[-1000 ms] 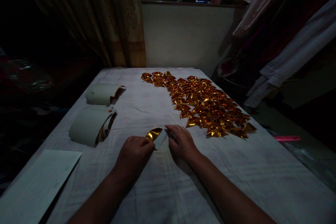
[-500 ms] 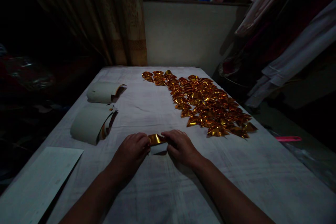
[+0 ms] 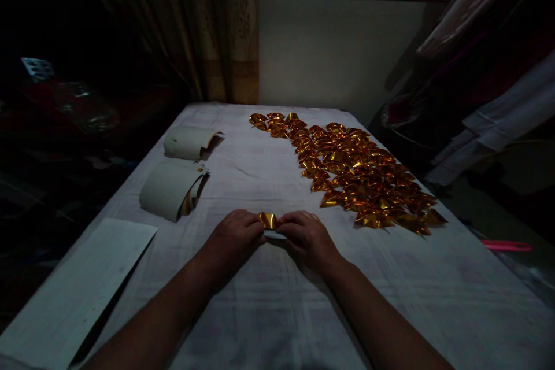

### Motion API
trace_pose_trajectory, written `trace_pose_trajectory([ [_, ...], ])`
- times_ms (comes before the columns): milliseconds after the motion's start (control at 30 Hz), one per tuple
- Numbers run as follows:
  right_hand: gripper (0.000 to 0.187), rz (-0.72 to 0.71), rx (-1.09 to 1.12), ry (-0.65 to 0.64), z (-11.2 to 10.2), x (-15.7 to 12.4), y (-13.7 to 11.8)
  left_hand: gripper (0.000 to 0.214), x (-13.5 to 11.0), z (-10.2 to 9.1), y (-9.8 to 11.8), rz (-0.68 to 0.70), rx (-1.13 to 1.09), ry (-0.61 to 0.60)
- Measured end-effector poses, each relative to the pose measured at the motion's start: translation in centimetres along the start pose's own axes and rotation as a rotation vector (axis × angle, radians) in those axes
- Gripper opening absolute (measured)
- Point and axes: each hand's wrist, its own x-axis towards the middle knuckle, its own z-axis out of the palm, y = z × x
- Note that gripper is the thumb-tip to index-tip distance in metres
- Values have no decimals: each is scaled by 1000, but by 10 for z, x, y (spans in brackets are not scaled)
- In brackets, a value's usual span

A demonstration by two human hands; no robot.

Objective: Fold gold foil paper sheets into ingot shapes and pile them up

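A small sheet of gold foil paper [image 3: 267, 220], pale on its underside, is held just over the cloth between my two hands. My left hand [image 3: 237, 231] pinches its left end, and my right hand [image 3: 307, 235] pinches the right end. Only the shiny middle shows; the fingers cover both ends. Beyond my right hand lies a spread of folded gold foil pieces [image 3: 347, 165], pointed at their ends and lying close together or overlapping.
On the left, two curled stacks of grey-backed paper [image 3: 163, 191] lie near a flat pale board [image 3: 78, 289]. A white checked cloth [image 3: 255, 312] covers the table. Behind stand a curtain [image 3: 217, 29] and wall; clothes [image 3: 507, 110] hang at right, above a pink handle [image 3: 506, 245].
My hands have come closer together, and less of the gold foil paper and its pale underside shows between them. The whole view has shifted, with the table's things appearing further right.
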Motion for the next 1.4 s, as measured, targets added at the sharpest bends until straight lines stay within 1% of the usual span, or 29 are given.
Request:
trace_pose_trajectory([
  [133,23,-81,-62,-6,-2,1,-3,14,12,0,-7,115,20,24],
  [200,24,-104,-100,-11,-3,1,-6,21,14,0,-8,151,32,25],
  [300,25,-99,-104,-15,-4,1,-10,28,10,0,-1,148,51,31],
  [367,21,-96,-67,-7,-4,1,-11,34,2,0,4,113,47,7],
  [500,13,-114,-16,-15,-6,-3,-11,40,-11,1,6,78,-91,-9],
  [600,12,-95,0,-21,-8,-5,-11,38,-13,-1,3,95,-171,-31],
  [700,10,-51,40,-3,-9,-6,-9,34,-11,-3,3,115,-184,-58],
  [833,8,8,110,29,-8,-5,-8,32,-9,-5,5,103,-181,-63],
  [1033,8,126,141,31,-6,-1,-10,39,-10,-3,5,104,-173,-84],
  [1133,6,140,150,47,-4,1,-12,39,-9,-4,6,108,-173,-81],
  [1267,9,141,158,69,-2,2,-12,33,-5,-6,9,108,-178,-70],
  [1400,12,151,140,65,0,2,-12,31,-4,-8,9,157,-142,-74],
])
